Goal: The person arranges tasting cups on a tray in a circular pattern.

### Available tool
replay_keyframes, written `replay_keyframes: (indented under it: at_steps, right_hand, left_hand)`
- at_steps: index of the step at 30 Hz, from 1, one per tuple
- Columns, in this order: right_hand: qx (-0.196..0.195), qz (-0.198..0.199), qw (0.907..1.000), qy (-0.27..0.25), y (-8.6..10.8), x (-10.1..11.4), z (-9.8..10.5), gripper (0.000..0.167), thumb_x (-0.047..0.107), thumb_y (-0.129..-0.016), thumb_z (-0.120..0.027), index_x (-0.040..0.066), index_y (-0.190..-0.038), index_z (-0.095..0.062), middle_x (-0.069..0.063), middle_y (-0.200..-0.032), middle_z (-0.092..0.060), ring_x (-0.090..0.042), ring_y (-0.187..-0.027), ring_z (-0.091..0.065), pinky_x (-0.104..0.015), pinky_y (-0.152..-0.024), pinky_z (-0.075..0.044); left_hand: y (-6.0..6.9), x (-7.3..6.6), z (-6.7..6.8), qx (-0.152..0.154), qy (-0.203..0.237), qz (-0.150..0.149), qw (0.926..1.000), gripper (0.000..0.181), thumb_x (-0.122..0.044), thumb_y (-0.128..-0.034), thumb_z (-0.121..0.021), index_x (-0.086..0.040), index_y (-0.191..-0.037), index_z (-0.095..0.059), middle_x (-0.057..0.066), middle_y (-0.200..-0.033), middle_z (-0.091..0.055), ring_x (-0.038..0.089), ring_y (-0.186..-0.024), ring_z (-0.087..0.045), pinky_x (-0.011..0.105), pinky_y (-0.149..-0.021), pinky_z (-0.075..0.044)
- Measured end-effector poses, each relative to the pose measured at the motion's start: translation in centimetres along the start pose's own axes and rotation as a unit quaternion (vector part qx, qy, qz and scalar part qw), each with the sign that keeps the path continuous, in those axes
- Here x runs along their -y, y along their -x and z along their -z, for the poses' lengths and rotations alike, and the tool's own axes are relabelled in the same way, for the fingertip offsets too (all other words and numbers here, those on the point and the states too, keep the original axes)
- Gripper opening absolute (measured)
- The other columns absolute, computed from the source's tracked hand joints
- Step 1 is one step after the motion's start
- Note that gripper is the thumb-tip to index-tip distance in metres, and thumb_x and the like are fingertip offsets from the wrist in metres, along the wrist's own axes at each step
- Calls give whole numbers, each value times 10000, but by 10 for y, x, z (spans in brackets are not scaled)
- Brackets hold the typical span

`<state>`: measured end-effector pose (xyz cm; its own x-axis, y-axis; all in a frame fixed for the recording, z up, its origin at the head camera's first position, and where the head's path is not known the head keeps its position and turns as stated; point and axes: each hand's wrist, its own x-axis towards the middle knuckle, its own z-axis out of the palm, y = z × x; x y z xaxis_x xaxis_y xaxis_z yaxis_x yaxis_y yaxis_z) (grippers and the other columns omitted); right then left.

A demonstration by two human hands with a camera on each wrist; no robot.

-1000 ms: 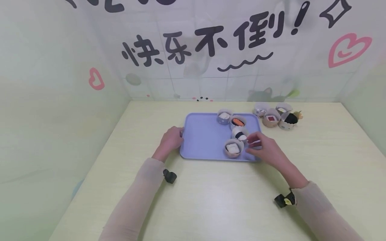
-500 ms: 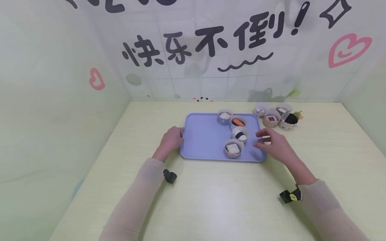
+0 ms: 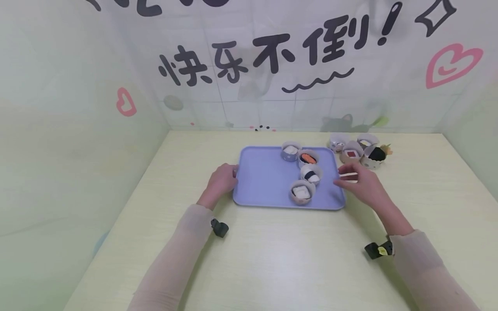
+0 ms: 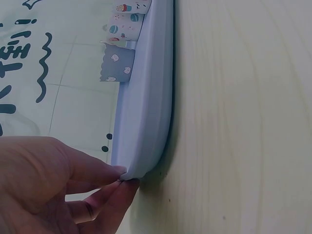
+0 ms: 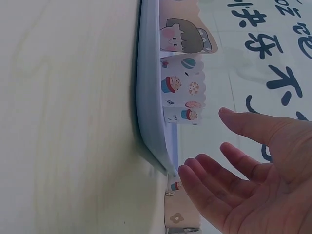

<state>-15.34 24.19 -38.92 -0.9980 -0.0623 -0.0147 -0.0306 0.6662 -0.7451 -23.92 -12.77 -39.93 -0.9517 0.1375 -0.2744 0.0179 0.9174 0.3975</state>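
A lavender tray lies on the pale wooden table. My left hand pinches its left rim between thumb and fingers, plain in the left wrist view. At the right rim my right hand hovers with fingers apart; in the right wrist view nothing lies between thumb and fingertips. Paper cups with toy sushi stand in a line on the tray's right half: a blue-grey cup with a white piece, one with an orange-topped piece, one with a black-banded white piece, and a cup with a white block.
Several more filled paper cups stand beyond the tray's back right corner, among them one with a red-and-white piece and one with a black piece. A printed wall sheet rises behind the table.
My right hand has drawn back rightward from beside the black-banded cup to the tray's right rim. The left hand keeps its pinch on the tray; the cups have stayed in place.
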Motion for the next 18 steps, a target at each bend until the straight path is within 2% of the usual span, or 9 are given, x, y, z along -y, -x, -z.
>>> replay_keyframes:
  at_steps: [7,9,11,13,15,16,18]
  right_hand:
    - [-209,-80,9997,69,-3,-8,8,488,227,-941,-686,-57,-1299,-517,-271,-1301,-580,-448,-1186,-612,-483,-905,-570]
    - [-343,-120,9993,94,-3,-10,12,498,252,-944,-683,-56,-1299,-517,-275,-1299,-583,-450,-1182,-614,-434,-886,-581]
    - [-490,-165,9986,114,-3,-12,17,510,278,-946,-679,-56,-1296,-517,-280,-1296,-586,-456,-1180,-613,-299,-835,-584]
    - [-599,-250,9978,120,-3,-14,21,527,309,-950,-670,-52,-1302,-514,-280,-1300,-585,-458,-1185,-607,-153,-773,-527]
    - [-700,-314,9970,100,-3,-16,25,543,325,-952,-664,-55,-1308,-506,-282,-1301,-581,-462,-1188,-602,-60,-721,-449]
    - [-747,-335,9966,105,-4,-18,27,549,332,-953,-661,-57,-1308,-506,-284,-1300,-581,-463,-1186,-602,-28,-698,-407]
    - [-800,-431,9958,116,-5,-21,31,570,355,-957,-650,-61,-1317,-498,-290,-1309,-569,-471,-1201,-586,-86,-739,-465]
  left_hand:
    - [0,0,0,-33,38,-27,10000,583,-13,-916,-529,-80,-1489,-448,37,-714,-453,117,-565,-431,208,-499,-366]
    - [0,0,0,-35,17,-27,10000,586,-14,-914,-532,-84,-1490,-448,31,-705,-444,115,-560,-426,208,-495,-364]
    - [0,0,0,-31,9,-21,10000,587,-15,-915,-533,-85,-1492,-444,32,-704,-446,115,-560,-425,207,-494,-363]
    - [-1,1,0,-13,8,5,10000,590,-18,-918,-531,-90,-1497,-438,40,-711,-465,114,-559,-427,207,-493,-366]
    - [-2,1,-1,-3,-4,28,10000,591,-19,-921,-528,-95,-1499,-435,44,-713,-475,112,-552,-423,205,-488,-365]
    - [-2,1,-1,6,-6,34,10000,592,-20,-921,-527,-97,-1501,-434,44,-711,-473,110,-548,-419,204,-486,-363]
    - [-3,1,-1,30,9,74,10000,595,-20,-922,-526,-106,-1503,-432,47,-712,-477,109,-547,-418,203,-486,-367]
